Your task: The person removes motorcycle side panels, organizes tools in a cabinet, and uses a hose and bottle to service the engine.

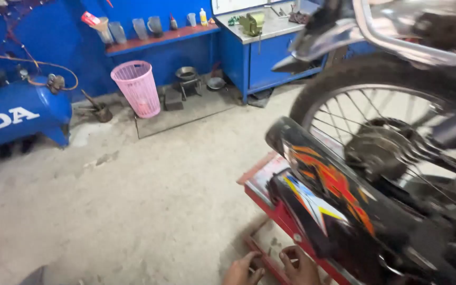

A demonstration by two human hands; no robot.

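Your left hand point(243, 272) and right hand point(297, 265), fingers curled, gripped the red tray point(270, 211) edge just below the motorcycle point(354, 200); it looked stiff, heavy steel, likely greasy, best held by its rim.

Both hands, left hand point(243, 272) and right hand point(299, 266), are reaching with curled fingers point(286, 252) into a red tray point(270, 211) lying under the motorcycle point(376, 158); a pink basket point(137, 87) is standing well apart.
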